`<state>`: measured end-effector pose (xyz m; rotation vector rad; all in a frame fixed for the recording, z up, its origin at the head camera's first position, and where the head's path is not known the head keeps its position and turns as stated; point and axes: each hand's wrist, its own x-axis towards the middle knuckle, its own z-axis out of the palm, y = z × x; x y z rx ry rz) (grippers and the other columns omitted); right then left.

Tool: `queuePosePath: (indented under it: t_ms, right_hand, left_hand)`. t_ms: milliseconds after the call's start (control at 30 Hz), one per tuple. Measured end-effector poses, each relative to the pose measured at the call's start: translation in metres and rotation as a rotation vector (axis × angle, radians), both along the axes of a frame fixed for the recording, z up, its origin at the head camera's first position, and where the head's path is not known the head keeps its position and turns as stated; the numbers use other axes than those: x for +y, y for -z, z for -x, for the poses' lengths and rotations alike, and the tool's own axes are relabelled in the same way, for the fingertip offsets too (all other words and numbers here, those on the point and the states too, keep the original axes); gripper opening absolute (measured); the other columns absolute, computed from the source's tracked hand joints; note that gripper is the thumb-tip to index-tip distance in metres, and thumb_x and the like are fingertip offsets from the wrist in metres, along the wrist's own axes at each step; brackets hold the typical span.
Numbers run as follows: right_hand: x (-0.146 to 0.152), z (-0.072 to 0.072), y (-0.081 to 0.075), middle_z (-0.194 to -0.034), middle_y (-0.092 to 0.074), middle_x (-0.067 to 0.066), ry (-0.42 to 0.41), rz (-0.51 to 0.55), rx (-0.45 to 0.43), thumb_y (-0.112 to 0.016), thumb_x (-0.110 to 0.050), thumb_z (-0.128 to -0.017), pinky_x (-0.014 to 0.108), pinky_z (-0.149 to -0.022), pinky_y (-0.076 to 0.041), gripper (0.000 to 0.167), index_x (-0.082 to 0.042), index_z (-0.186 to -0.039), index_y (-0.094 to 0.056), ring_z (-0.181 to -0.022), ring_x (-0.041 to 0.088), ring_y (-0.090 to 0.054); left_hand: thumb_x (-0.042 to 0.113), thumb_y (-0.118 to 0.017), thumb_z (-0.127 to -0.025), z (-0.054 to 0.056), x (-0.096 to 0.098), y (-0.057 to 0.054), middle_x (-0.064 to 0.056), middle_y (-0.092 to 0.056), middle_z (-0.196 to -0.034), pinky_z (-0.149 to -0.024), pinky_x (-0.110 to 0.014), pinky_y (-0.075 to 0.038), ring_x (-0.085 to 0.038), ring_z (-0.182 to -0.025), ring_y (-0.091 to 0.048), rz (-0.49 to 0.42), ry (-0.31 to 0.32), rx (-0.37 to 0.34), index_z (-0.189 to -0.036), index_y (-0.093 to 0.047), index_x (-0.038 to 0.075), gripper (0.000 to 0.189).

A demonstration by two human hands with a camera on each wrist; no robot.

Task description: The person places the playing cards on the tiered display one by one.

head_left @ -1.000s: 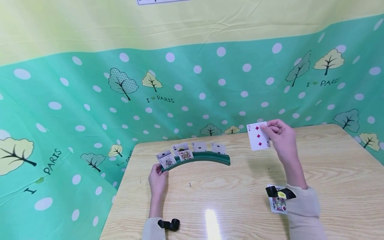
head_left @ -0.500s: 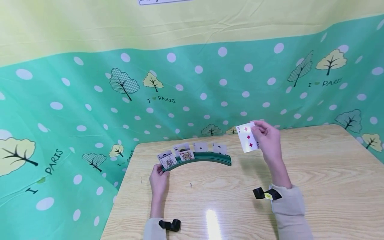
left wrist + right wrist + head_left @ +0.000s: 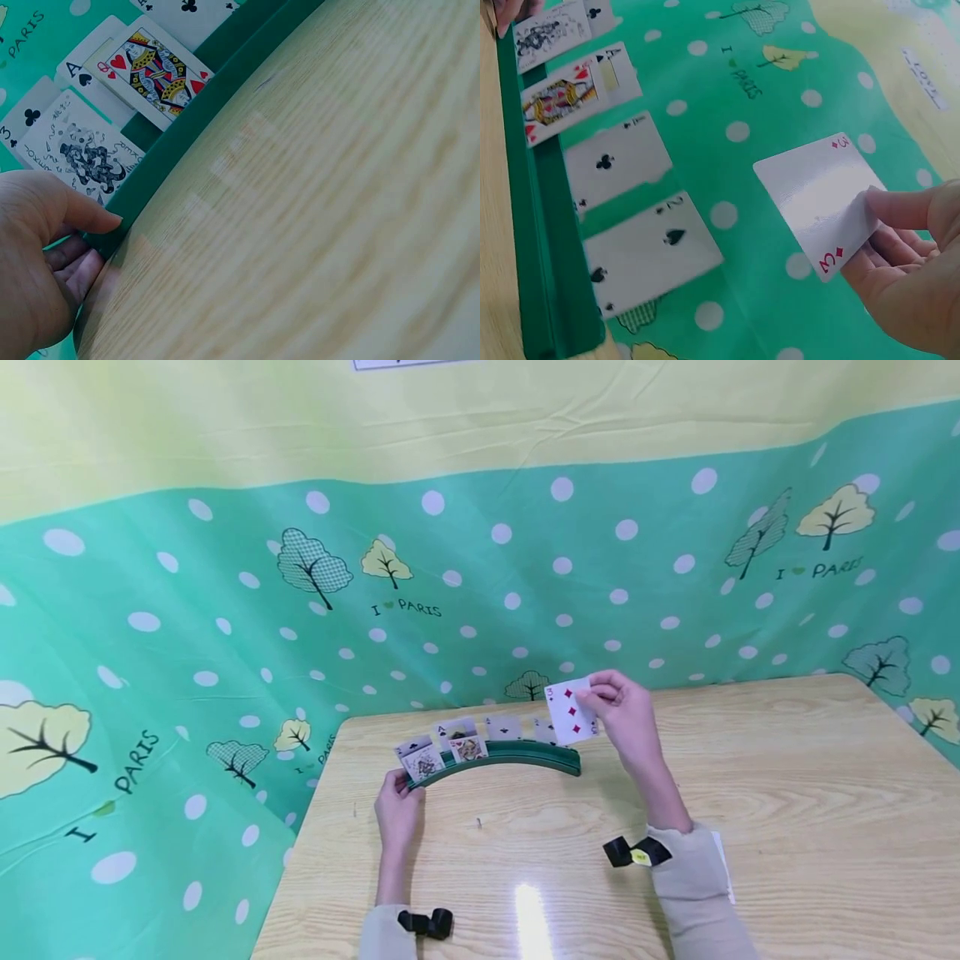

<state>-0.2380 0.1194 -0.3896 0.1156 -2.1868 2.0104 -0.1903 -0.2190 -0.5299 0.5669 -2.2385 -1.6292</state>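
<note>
A curved green card holder point(image 3: 510, 750) stands toward the back of the table, and my left hand point(image 3: 397, 814) grips its left end between thumb and fingers. Upright in its slots are a joker point(image 3: 86, 154) before a three of clubs point(image 3: 30, 116), and a queen of hearts point(image 3: 157, 75) before an ace of spades point(image 3: 94, 82). Farther right stand a club card point(image 3: 619, 161) and a two of spades point(image 3: 656, 247). My right hand point(image 3: 626, 710) pinches a three of diamonds point(image 3: 570, 710) by its edge, raised near the holder's right end, where it partly covers the two in the head view.
Beside the right sleeve, the edge of a card point(image 3: 723, 864) shows on the wooden table point(image 3: 810, 793); the sleeve hides the rest. A green and yellow patterned cloth point(image 3: 450, 552) hangs right behind the table. A small dark mark point(image 3: 478, 822) lies in front of the holder.
My right hand has carried the three of diamonds leftward to the holder's right end, and its sleeve now covers most of the cards on the table. The left hand has kept its grip.
</note>
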Motion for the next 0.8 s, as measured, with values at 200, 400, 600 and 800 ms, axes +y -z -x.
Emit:
queuePosePath:
  t_ms: [200, 400, 600, 800]
  right_hand:
    - [-0.019, 0.0, 0.006, -0.092, -0.075, 0.008, -0.064, 0.049, -0.004, -0.073, -0.002, -0.095, 0.02, -0.08, -0.057, 0.016, 0.006, -0.105, -0.064, -0.089, 0.014, -0.067]
    - [-0.036, 0.0, 0.014, -0.098, -0.072, 0.014, -0.051, 0.037, 0.009, -0.072, 0.003, -0.094, 0.016, -0.08, -0.056, 0.015, 0.007, -0.107, -0.065, -0.09, 0.013, -0.065]
    - [-0.051, 0.002, 0.026, -0.102, -0.07, 0.019, -0.036, -0.017, 0.016, -0.074, 0.005, -0.092, 0.015, -0.077, -0.056, 0.014, 0.006, -0.105, -0.07, -0.091, 0.019, -0.067]
    - [-0.063, 0.004, 0.039, -0.095, -0.072, 0.016, -0.042, -0.021, 0.016, -0.078, 0.005, -0.088, 0.016, -0.074, -0.057, 0.012, 0.005, -0.098, -0.072, -0.088, 0.02, -0.069]
  left_hand:
    - [-0.011, -0.061, -0.088, -0.001, 0.001, -0.001, -0.031, -0.062, -0.127, -0.104, -0.047, -0.054, -0.043, -0.122, -0.062, -0.001, -0.002, 0.014, -0.128, -0.057, -0.011, 0.04]
    - [-0.011, -0.061, -0.087, -0.001, 0.002, -0.003, -0.032, -0.062, -0.126, -0.103, -0.046, -0.055, -0.044, -0.121, -0.062, 0.0, -0.004, 0.025, -0.126, -0.057, -0.012, 0.039]
    - [-0.011, -0.06, -0.089, -0.001, 0.002, -0.002, -0.032, -0.062, -0.128, -0.105, -0.048, -0.053, -0.044, -0.122, -0.061, -0.014, 0.003, 0.018, -0.129, -0.056, -0.012, 0.041]
    - [-0.01, -0.06, -0.09, -0.002, 0.002, -0.003, -0.032, -0.062, -0.128, -0.105, -0.046, -0.054, -0.043, -0.122, -0.061, -0.019, 0.004, 0.01, -0.13, -0.056, -0.01, 0.041]
